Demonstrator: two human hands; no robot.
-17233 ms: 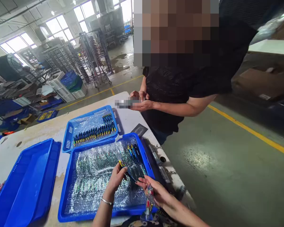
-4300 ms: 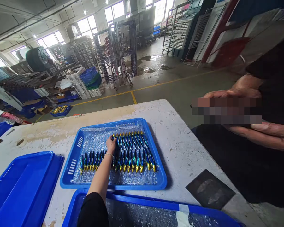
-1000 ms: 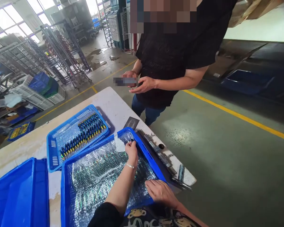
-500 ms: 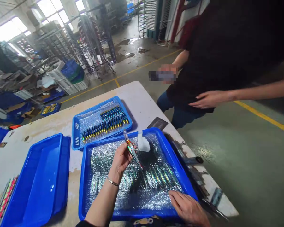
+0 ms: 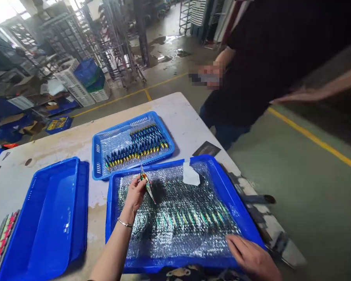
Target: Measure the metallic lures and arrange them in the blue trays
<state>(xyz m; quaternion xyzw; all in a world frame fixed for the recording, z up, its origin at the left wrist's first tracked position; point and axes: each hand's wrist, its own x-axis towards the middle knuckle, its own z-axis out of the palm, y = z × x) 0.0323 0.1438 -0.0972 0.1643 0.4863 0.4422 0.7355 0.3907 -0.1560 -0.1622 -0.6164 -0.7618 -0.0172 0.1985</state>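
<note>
Three blue trays sit on the white table (image 5: 61, 146). The near tray (image 5: 245, 218) lies directly under both hands. It is lined with silvery bubble wrap (image 5: 178, 218), and through the wrap show rows of shiny green-and-rainbow lures, too blurred under the film to count. A small white scrap of paper (image 5: 190, 178) lies on the wrap beyond the right hand, near the far rim.

The left hand (image 5: 135, 193) is raised over the left part of that tray, its fingers pinched shut around one slim lure (image 5: 147, 186), gripped near its upper end. The lure hangs tilted, its point aimed down toward the wrap, just clear of it as far as the view shows. A thin bracelet (image 5: 124, 223) circles the wrist.

The right hand (image 5: 251, 257) lies flat and open at the near right corner of the same tray, fingers spread on the rim and the edge of the wrap, holding nothing.

Beyond the left hand is the second tray (image 5: 98, 160), also lined with wrap, holding two rows of blue-and-yellow lures (image 5: 137, 146) laid side by side; the exact count cannot be read. To the left of the left hand stands a third tray (image 5: 46, 218), with nothing visible in it.

Across the table stands one other person in a dark shirt (image 5: 269, 58).
</note>
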